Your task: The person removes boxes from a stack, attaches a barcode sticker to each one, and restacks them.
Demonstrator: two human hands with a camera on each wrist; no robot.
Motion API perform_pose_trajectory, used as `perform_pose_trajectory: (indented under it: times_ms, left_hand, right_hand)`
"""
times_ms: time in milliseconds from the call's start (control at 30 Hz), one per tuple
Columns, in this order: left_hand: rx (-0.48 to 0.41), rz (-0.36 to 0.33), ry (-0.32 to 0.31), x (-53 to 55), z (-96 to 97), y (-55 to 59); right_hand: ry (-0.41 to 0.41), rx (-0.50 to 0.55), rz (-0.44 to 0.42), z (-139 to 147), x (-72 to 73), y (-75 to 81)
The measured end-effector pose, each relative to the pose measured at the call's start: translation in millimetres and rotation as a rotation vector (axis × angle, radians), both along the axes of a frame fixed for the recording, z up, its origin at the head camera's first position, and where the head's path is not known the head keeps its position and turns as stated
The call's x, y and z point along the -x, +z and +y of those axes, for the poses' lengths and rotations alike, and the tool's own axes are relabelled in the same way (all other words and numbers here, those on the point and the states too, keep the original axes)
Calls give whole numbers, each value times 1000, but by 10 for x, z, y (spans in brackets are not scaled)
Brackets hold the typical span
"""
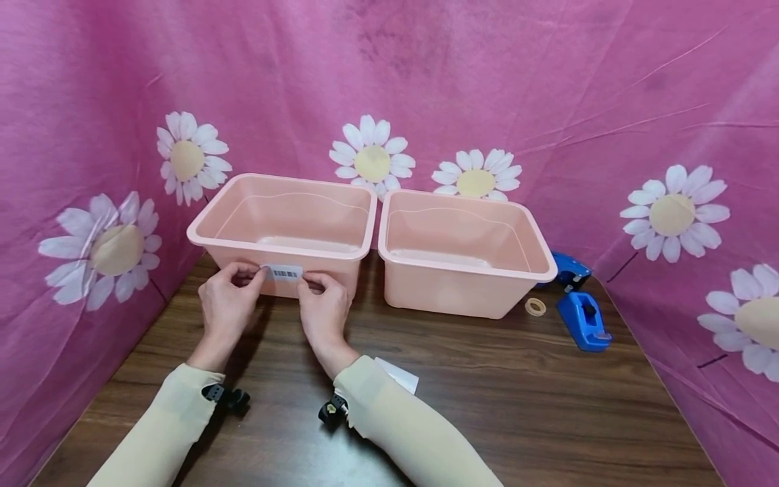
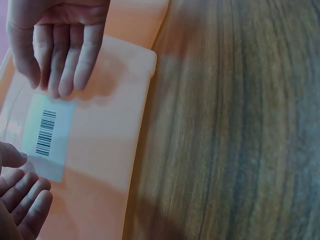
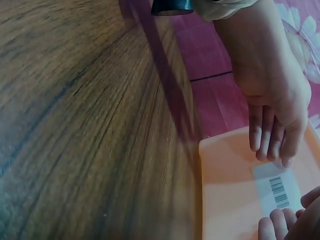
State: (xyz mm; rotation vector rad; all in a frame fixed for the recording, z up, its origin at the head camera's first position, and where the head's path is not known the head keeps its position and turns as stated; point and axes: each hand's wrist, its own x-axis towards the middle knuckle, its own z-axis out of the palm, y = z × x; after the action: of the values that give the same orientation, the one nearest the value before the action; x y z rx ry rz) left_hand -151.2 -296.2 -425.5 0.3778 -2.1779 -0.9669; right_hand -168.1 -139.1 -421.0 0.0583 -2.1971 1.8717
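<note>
A white label (image 1: 285,272) printed with a black barcode (image 2: 46,132) lies against the front wall of the left pink plastic bin (image 1: 328,269). My left hand (image 1: 228,301) pinches the label's left end between thumb and fingers. At its right end, my right hand (image 1: 325,308) does the same. Both wrist views show the label flat along the bin wall, with a hand at each end. Whether its whole back touches the wall cannot be told.
A second pink bin (image 1: 447,291) stands to the right. Beyond it are a tan tape roll (image 1: 535,307), a blue tape dispenser (image 1: 585,321) and another blue tool (image 1: 571,270). White paper (image 1: 398,375) lies partly behind my right sleeve on the wooden table (image 1: 487,406).
</note>
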Motion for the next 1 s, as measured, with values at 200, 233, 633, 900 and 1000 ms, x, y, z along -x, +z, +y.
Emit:
perform_pose_trajectory:
  times_ms: [200,233,633,900,1000]
  left_hand:
    - [-37,21,-17,-4,4,-5]
    - [-41,21,-25,-5,7,-7]
    - [-137,-96,-130,-36,69,8]
    - [-186,-102,-174,-28,40,9]
    - [-205,-99,-175,-40,30,8]
  right_hand:
    - [92,0,67,-81,7,-86]
    - [97,-22,84,-116,35,-142]
    - [123,-77,83,-304,199,-396]
    - [144,-7,22,-180,50,-74]
    - [159,25,-33,-125,-7,18]
